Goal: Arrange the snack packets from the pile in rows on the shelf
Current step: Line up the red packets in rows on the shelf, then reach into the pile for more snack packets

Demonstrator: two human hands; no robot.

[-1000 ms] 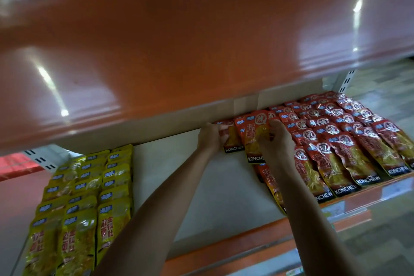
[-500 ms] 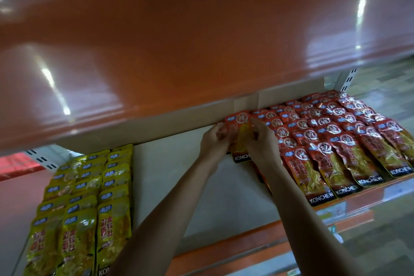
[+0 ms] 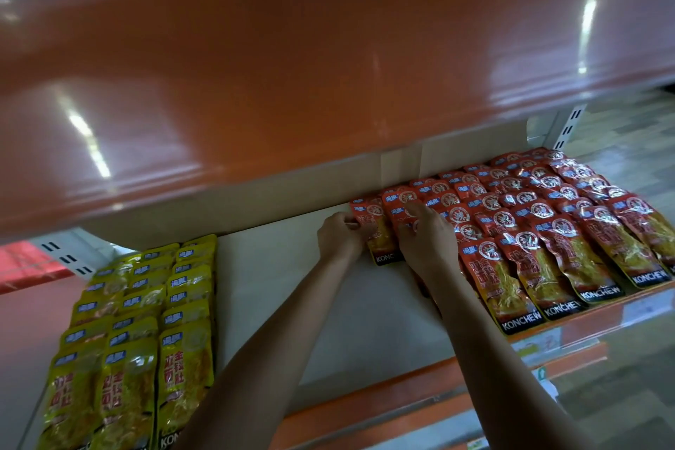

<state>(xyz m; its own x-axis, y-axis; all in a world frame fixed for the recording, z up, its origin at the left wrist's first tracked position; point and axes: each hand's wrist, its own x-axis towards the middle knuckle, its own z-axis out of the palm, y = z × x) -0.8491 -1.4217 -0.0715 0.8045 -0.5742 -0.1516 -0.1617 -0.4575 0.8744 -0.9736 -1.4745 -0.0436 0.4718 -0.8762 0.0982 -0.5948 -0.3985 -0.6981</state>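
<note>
The shelf holds yellow rows left and red rows right, its middle bare; the left hand pinches a red packet starting a far row, and the right hand covers its neighbours, grip unclear.

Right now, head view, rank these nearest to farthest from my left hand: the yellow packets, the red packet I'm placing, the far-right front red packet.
1. Red packet: pinched by the left hand, just right of it.
2. Yellow packets: left, across the bare gap.
3. Far-right front packet: out at the right end.
</note>
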